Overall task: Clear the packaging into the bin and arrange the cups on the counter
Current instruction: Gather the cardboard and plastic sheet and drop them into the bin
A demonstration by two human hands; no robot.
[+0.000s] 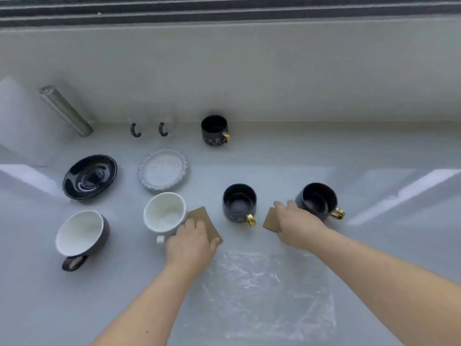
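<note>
My left hand [190, 242] rests on a brown cardboard square [202, 217] beside a white cup [164, 212]. My right hand [296, 226] grips a second brown cardboard square [270, 219] next to a dark cup with a gold handle [320, 201]. Between my hands stands another dark gold-handled cup [239, 203]. A third dark cup [215, 129] stands at the back by the wall. A white-lined dark cup [81, 233] sits at the front left. A clear plastic bag [264, 295] lies flat on the counter between my forearms.
A dark saucer [89, 176] and a white saucer [163, 169] lie behind the white cups. Two clear glass cups with dark handles [149, 128] stand by the wall. A metal cylinder [65, 111] leans at the back left. No bin is in view.
</note>
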